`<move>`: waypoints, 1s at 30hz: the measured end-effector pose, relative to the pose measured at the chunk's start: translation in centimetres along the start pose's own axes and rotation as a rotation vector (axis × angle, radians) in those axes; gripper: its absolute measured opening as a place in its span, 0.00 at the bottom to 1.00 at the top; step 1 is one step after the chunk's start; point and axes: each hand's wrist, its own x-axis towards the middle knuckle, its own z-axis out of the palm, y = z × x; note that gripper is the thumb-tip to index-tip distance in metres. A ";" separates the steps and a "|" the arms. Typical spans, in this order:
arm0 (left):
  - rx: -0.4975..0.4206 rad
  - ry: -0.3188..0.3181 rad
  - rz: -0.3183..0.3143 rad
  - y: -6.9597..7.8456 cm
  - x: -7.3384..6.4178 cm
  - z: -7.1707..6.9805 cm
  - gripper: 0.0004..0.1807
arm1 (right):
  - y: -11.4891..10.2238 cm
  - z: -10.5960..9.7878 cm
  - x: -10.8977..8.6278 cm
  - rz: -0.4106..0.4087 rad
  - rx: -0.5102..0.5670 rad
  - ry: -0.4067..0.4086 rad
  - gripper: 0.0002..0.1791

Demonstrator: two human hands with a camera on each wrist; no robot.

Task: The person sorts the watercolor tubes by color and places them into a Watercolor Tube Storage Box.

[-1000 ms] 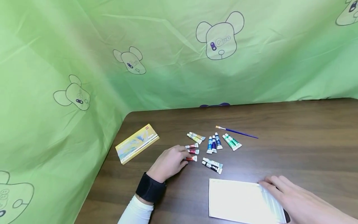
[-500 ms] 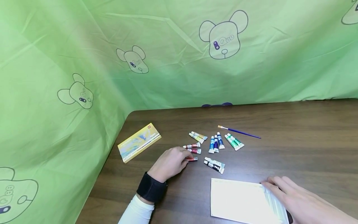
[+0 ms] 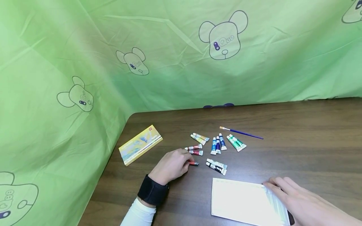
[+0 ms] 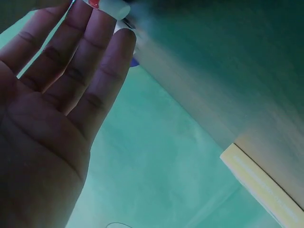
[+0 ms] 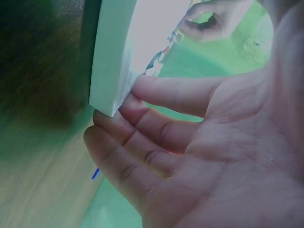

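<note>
Red tube (image 3: 194,163) juts from pinching left hand (image 3: 172,165); relaxed right hand (image 3: 295,196) touches white pad (image 3: 237,199).

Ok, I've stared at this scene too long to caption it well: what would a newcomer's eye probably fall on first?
Probably the green sheet with cartoon animal faces, filling the upper part of the head view. Next, perhaps, the white pad at the bottom right, with the right hand touching its edge. Then the colourful paint tubes on the table, where the left hand pinches a red tube.
</note>
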 end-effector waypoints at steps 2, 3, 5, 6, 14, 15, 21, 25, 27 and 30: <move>-0.007 -0.006 -0.005 0.0 0.1 0.1 0.08 | 0.0 0.0 -0.1 0.009 0.004 -0.009 0.63; -0.008 -0.007 -0.007 0.0 0.1 0.1 0.08 | 0.0 0.1 -0.1 0.009 0.005 -0.012 0.63; 0.003 -0.004 -0.001 0.0 0.1 0.1 0.08 | 0.0 0.1 -0.1 0.008 0.002 -0.008 0.63; 0.014 -0.002 0.005 0.0 0.1 0.2 0.08 | 0.0 0.1 -0.1 0.007 -0.002 -0.008 0.63; 0.074 0.025 0.060 0.1 0.1 0.2 0.06 | -0.3 -0.1 0.1 0.018 0.014 -0.034 0.64; 0.071 0.037 0.064 0.0 0.1 0.1 0.06 | -0.3 -0.1 0.1 0.016 0.011 -0.031 0.64; 0.032 0.183 -0.060 0.4 -0.5 -0.5 0.02 | -0.3 0.0 0.2 -0.001 -0.004 0.007 0.65; -0.081 0.220 -0.247 1.4 -0.6 -0.7 0.08 | -0.3 0.0 0.2 -0.004 -0.004 0.006 0.65; -0.125 0.201 -0.309 1.9 -0.5 -0.6 0.12 | -0.3 0.0 0.2 -0.005 -0.003 0.005 0.66; -0.138 0.155 -0.348 2.3 -0.5 -0.4 0.14 | -0.3 -0.1 0.2 -0.002 -0.001 0.002 0.65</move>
